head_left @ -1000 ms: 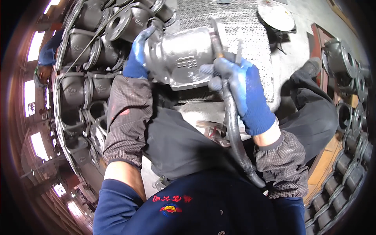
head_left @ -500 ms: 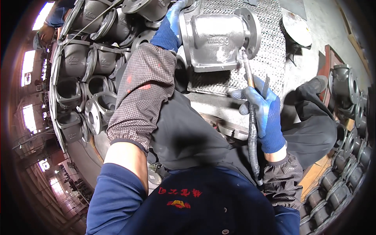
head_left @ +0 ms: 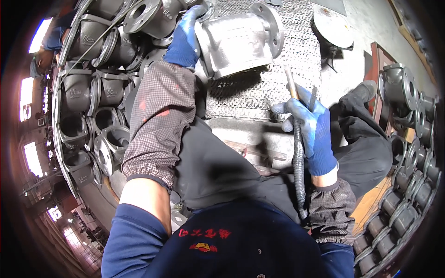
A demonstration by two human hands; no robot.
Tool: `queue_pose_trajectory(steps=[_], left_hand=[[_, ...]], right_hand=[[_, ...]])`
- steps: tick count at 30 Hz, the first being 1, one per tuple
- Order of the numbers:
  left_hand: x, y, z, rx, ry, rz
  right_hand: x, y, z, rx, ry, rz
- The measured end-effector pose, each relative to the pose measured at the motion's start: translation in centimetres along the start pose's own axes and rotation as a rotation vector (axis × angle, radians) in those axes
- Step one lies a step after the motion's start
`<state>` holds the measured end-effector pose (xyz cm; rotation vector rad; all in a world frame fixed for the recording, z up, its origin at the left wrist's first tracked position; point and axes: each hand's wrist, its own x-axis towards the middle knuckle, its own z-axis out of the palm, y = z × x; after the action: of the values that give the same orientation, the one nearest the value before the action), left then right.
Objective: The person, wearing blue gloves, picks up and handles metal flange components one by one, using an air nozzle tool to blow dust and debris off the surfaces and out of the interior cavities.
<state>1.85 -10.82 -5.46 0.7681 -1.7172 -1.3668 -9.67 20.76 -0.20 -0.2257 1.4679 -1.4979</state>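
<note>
- Valve body [head_left: 238, 44], grey, with a round bolt-holed flange [head_left: 267, 30] at its right end, sits tilted over the ridged metal bench top [head_left: 301, 48]; whether they touch cannot be told.
- Left hand [head_left: 185, 39], blue-gloved, grips the valve body's left end near the bench top's left edge, fingertips partly hidden.
- Right hand [head_left: 309, 121], near the bench top's lower right corner, curls its fingers around a slim hose-fed tool [head_left: 290, 83], tip clear of the casting.
- Similar flanged castings [head_left: 76, 90] crowd left of the bench top; a round pale disc [head_left: 333, 28] lies right of it.
</note>
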Motion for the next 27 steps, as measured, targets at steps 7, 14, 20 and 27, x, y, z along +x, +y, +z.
queue_pose_trajectory(steps=[7,14,20,27], left_hand=[[0.9,-0.8,-2.7,-0.342,-0.025,-0.392],[0.3,0.0,-1.7,-0.362,-0.037,-0.429],[-1.9,4.4,2.6,-0.318,0.129,-0.481],[-0.5,1.4,-0.7,-0.430,0.097,-0.499]], right_hand=[[5.3,-1.7,-1.6,-0.288,-0.236,-0.004],[8.5,1.5,-0.9,-0.190,-0.134,-0.038],[8.1,2.9,-0.1,-0.178,-0.026,-0.060],[8.0,2.5,-0.8,-0.215,-0.085,-0.049]])
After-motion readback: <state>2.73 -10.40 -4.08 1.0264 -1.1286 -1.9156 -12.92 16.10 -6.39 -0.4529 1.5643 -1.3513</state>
